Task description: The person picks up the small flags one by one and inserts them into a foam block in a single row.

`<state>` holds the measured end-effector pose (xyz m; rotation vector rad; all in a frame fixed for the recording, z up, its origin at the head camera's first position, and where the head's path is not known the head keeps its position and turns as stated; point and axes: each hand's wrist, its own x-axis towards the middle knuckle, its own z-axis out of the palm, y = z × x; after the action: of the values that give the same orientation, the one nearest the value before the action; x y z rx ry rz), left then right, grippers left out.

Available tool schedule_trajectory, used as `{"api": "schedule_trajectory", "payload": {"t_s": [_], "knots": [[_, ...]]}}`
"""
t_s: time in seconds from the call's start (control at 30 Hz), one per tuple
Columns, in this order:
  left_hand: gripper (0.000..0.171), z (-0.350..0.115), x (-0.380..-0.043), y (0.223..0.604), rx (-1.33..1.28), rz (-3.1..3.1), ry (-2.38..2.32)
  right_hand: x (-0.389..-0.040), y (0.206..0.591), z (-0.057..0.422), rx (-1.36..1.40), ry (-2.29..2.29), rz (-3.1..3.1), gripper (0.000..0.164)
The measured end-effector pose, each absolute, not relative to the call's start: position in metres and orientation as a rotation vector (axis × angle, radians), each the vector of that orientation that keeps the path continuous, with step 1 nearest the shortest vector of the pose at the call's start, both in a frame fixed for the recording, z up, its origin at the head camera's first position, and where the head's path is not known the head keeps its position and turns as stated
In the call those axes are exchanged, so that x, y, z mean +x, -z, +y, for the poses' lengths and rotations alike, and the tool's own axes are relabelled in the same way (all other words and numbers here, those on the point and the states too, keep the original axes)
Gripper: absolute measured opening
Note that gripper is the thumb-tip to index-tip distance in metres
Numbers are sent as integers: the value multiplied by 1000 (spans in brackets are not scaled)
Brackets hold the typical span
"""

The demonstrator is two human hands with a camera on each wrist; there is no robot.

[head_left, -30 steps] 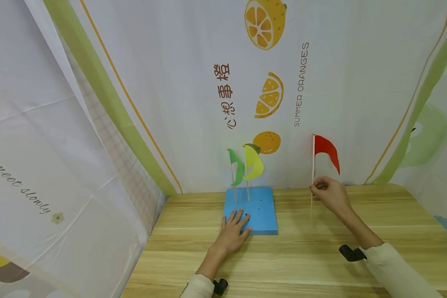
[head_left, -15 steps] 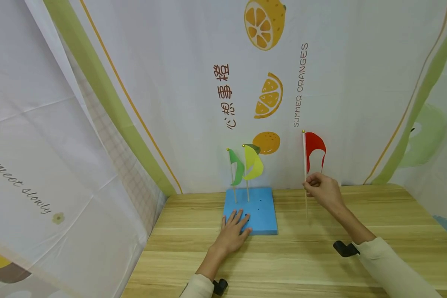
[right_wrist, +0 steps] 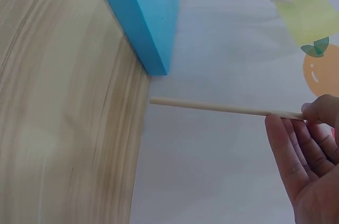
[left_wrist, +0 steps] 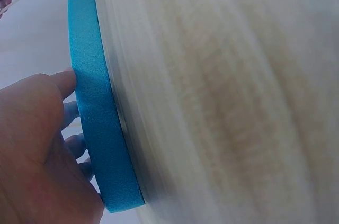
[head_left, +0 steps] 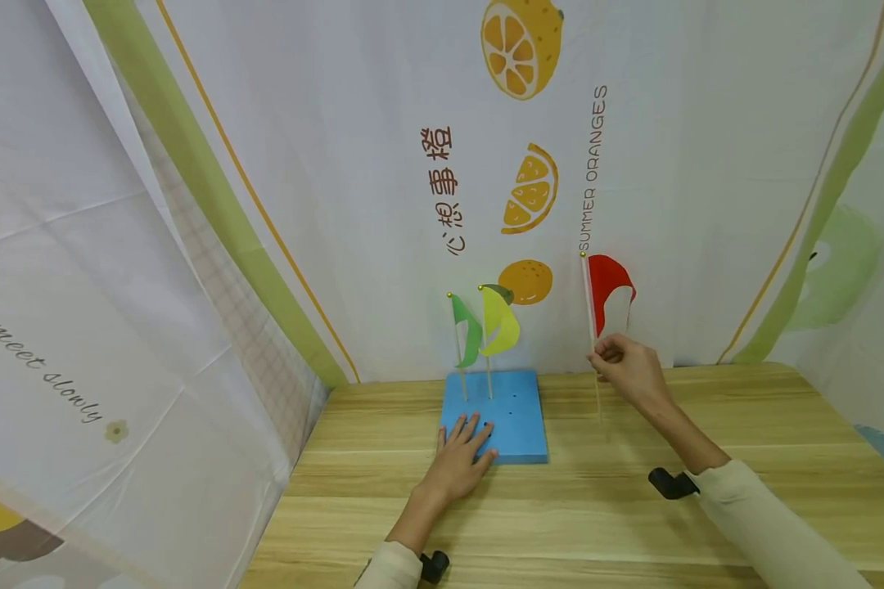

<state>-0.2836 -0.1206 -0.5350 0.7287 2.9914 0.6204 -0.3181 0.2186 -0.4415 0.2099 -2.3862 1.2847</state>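
My right hand (head_left: 631,372) pinches the wooden stick of a red flag (head_left: 610,282) between thumb and fingers, the stick's lower end pointing down above the table. In the right wrist view the bare stick (right_wrist: 212,107) juts out past the fingertips, apart from the blue foam block (right_wrist: 153,28). My left hand (head_left: 453,466) rests with fingers spread on the front left of that block (head_left: 519,442). A green flag (head_left: 468,331) and a yellow flag (head_left: 501,323) stand upright in the block's back part. Small holes show in its top to their right.
The wood-grain table (head_left: 383,523) ends at a white curtain (head_left: 368,204) printed with oranges and lettering. More curtain (head_left: 118,286) hangs along the left side. A black wrist mount (head_left: 670,484) sits at the right sleeve.
My right hand has moved left and slightly up with the red flag, closer to the block; the flag's top now leans left. My left hand and the two standing flags have stayed put.
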Motion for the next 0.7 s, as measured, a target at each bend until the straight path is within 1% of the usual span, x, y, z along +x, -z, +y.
{"api": "schedule_trajectory", "payload": {"t_s": [0.37,0.7], "knots": [[60,-121,-284,534,724,2984,-627,-324,435,208,233,-1302,-2357,13],[60,-121,-284,534,723,2985,-623,-330,432,200,212,-1331,-2356,17]]}}
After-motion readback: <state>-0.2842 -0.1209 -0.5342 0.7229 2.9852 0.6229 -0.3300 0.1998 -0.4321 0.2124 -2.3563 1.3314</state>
